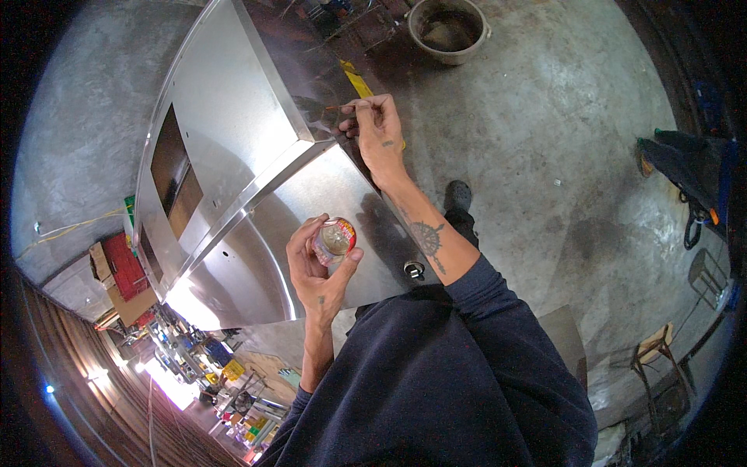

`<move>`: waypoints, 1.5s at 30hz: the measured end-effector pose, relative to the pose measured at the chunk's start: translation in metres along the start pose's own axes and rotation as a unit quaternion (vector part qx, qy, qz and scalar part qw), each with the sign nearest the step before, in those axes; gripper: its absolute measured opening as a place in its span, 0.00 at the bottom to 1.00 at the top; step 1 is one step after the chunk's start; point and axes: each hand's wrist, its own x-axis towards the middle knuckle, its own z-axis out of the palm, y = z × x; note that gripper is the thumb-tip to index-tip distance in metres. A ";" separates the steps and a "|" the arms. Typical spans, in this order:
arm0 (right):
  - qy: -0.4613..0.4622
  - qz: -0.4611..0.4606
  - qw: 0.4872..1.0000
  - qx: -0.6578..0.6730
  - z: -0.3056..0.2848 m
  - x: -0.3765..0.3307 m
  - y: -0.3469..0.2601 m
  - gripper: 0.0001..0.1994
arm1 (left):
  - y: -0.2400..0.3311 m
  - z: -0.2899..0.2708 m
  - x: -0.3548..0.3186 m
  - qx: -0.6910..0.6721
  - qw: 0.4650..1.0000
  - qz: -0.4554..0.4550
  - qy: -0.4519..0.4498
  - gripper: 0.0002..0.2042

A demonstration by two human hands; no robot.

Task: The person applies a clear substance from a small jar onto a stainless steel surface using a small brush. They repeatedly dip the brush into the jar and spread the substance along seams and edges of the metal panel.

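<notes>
My left hand (319, 268) grips a small clear jar (334, 240) with a red and yellow label, its round top facing up. It is held over the shiny metal panel (311, 183) of a large sheet-metal piece. At the panel's far corner is my right hand (380, 132), fingers pinched round a thin orange-brown stick (334, 107). The stick's kind and most of its length are hidden by the fingers. A raised metal flange (257, 183) runs between the near panel and the upright sheet (210, 101), which has a rectangular cutout.
A small metal ring-shaped part (414, 270) lies near the panel's right edge. Beyond on the concrete floor stands a round bucket (449, 58); a yellow strip (355, 79) shows behind my right hand. A stool (655, 350) is at the right, cluttered shelving (226, 373) at lower left.
</notes>
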 end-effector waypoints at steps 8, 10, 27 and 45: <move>-0.003 0.006 1.000 0.002 0.000 0.000 0.000 0.07 | 0.000 0.000 -0.002 0.000 1.000 -0.007 0.000 0.38; -0.009 0.005 1.000 -0.002 -0.001 0.001 0.001 0.07 | 0.001 0.000 -0.003 -0.002 1.000 -0.006 0.000 0.38; 0.016 0.024 1.000 0.008 0.000 -0.001 0.001 0.08 | 0.003 0.003 -0.001 0.008 1.000 -0.018 0.004 0.40; -0.017 -0.004 0.999 0.047 -0.001 -0.003 0.014 0.07 | 0.000 0.015 0.018 0.022 0.995 0.047 -0.080 0.40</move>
